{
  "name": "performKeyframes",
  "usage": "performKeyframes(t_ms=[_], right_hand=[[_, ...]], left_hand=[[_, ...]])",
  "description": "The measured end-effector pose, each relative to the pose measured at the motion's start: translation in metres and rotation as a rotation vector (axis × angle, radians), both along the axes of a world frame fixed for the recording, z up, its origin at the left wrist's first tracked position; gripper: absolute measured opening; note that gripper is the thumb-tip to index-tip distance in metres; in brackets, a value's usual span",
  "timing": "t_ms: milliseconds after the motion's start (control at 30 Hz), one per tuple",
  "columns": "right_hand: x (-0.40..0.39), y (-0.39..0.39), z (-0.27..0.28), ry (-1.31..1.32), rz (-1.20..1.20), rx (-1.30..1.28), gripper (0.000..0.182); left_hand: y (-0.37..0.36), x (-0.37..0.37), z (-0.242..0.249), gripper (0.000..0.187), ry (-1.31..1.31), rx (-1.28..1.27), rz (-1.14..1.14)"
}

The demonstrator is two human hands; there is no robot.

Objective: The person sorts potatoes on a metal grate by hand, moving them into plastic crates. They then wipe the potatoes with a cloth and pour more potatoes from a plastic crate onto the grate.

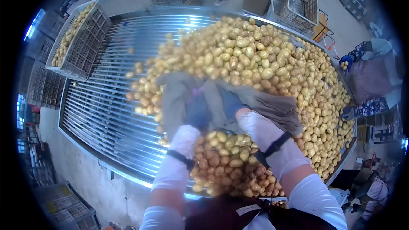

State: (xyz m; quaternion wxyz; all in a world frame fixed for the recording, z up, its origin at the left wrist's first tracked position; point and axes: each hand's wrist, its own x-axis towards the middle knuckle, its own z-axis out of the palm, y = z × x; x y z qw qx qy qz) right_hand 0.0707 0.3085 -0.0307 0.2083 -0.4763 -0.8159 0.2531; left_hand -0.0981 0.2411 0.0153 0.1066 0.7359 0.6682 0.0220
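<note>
A grey-brown cloth [270, 104] lies bunched and spread over a heap of small yellow potatoes [251, 51]. My left hand [197, 111], in a dark blue-grey glove, grips the cloth near its left part; motion blurs its fingers. Just right of it, my right hand [232, 103] is closed on the same cloth, its fingertips hidden in the folds. More cloth trails off to the right of that hand. Potatoes also lie under my forearms, close to my body.
The heap rests on a slatted metal sorting table [106, 98]. A white crate [81, 44] of potatoes stands at its left end. At the right edge, a co-worker's gloved hand [346, 62] holds potatoes. Empty crates [300, 2] stand beyond the far edge.
</note>
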Motion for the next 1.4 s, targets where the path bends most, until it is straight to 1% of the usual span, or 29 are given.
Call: performKeyframes(t_ms=[33,100,133,167,267,333,367,400,433,467,567,600,633,700,767,800,867,933,967,1000,1033,1067,1100,1133,1200,1267,1300,1367,1400], right_hand=[[0.011,-0.005,0.002,0.011,0.128,-0.010,0.038],[0.045,-0.023,0.040,0.027,0.376,-0.043,0.040],[0.064,-0.036,0.075,0.017,0.337,-0.051,0.036],[0.082,-0.051,0.099,0.007,0.297,-0.061,0.033],[0.120,-0.088,0.091,-0.055,0.272,0.267,0.030],[0.118,-0.092,0.086,-0.177,0.133,0.046,0.031],[0.116,-0.093,0.084,-0.235,0.069,-0.066,0.032],[0.115,-0.090,0.078,-0.159,0.112,0.000,0.029],[0.113,-0.083,0.070,-0.081,0.153,0.069,0.027],[0.113,-0.081,0.066,-0.003,0.191,0.142,0.025],[0.119,-0.096,0.087,0.188,0.242,0.346,0.026],[0.123,-0.101,0.087,0.112,0.241,0.344,0.027],[0.129,-0.107,0.087,0.036,0.245,0.341,0.029],[0.136,-0.113,0.088,-0.198,0.170,0.280,0.031],[0.139,-0.109,0.091,-0.512,0.005,0.155,0.033],[0.147,-0.111,0.096,-0.320,-0.063,0.151,0.032],[0.170,-0.122,0.125,0.057,-0.205,0.134,0.032],[0.188,-0.159,0.194,-0.090,-0.087,0.231,0.027],[0.205,-0.177,0.211,-0.193,0.013,0.044,0.027],[0.226,-0.197,0.215,-0.294,0.113,-0.142,0.027],[0.241,-0.225,0.210,-0.142,0.153,-0.134,0.030],[0.254,-0.250,0.204,-0.290,0.148,-0.198,0.036],[0.248,-0.259,0.230,-0.353,0.209,-0.438,0.043],[0.270,-0.279,0.195,-0.224,0.233,-0.329,0.055],[0.265,-0.298,0.165,-0.210,0.206,-0.173,0.061],[0.247,-0.294,0.130,-0.150,0.191,-0.041,0.067],[0.227,-0.290,0.111,-0.218,0.104,-0.025,0.067],[0.185,-0.283,0.081,-0.356,-0.073,0.006,0.069],[0.175,-0.272,0.074,-0.367,-0.086,0.042,0.072]], left_hand=[[-0.014,-0.001,0.010,0.051,-0.037,-0.080,-0.025],[-0.056,-0.020,-0.007,0.052,-0.185,0.210,-0.130],[-0.077,-0.030,-0.015,0.052,-0.260,0.355,-0.181],[-0.101,-0.035,-0.011,0.051,-0.222,0.315,-0.163],[-0.139,-0.046,0.007,0.048,-0.117,0.256,-0.141],[-0.148,-0.050,-0.001,0.046,-0.064,0.291,-0.162],[-0.149,-0.052,-0.021,0.046,-0.119,0.313,-0.111],[-0.142,-0.056,-0.051,0.045,-0.171,0.335,-0.061],[-0.133,-0.061,-0.063,0.045,-0.221,0.361,-0.014],[-0.124,-0.048,-0.013,0.036,-0.076,0.289,-0.033],[-0.125,-0.063,-0.004,0.031,-0.513,0.252,0.343],[-0.123,-0.071,0.000,0.031,-0.702,0.247,0.489],[-0.121,-0.082,0.004,0.028,-0.639,0.529,0.410],[-0.126,-0.072,0.090,0.023,-1.338,0.385,0.455],[-0.140,-0.062,0.144,0.023,-1.373,0.441,0.362],[-0.148,-0.059,0.161,0.023,-1.390,0.464,0.315],[-0.176,-0.067,0.181,0.024,-1.311,0.357,0.288],[-0.215,-0.088,0.170,0.026,-1.170,0.231,0.243],[-0.241,-0.100,0.152,0.027,-1.064,0.157,0.209],[-0.267,-0.109,0.136,0.029,-0.994,-0.061,0.200],[-0.286,-0.113,0.126,0.031,-0.918,-0.276,0.189],[-0.291,-0.094,0.129,0.034,-0.827,-0.191,0.091],[-0.292,-0.069,0.132,0.038,-0.735,-0.106,-0.006],[-0.298,-0.058,0.115,0.041,-0.706,-0.075,0.029],[-0.304,-0.039,0.070,0.046,-0.647,-0.014,0.103],[-0.275,-0.007,0.073,0.053,-0.460,-0.053,-0.039],[-0.261,0.008,0.073,0.057,-0.366,-0.074,-0.113],[-0.241,0.033,0.034,0.064,-0.271,-0.088,-0.055],[-0.228,0.043,0.024,0.068,-0.222,-0.093,-0.026]])
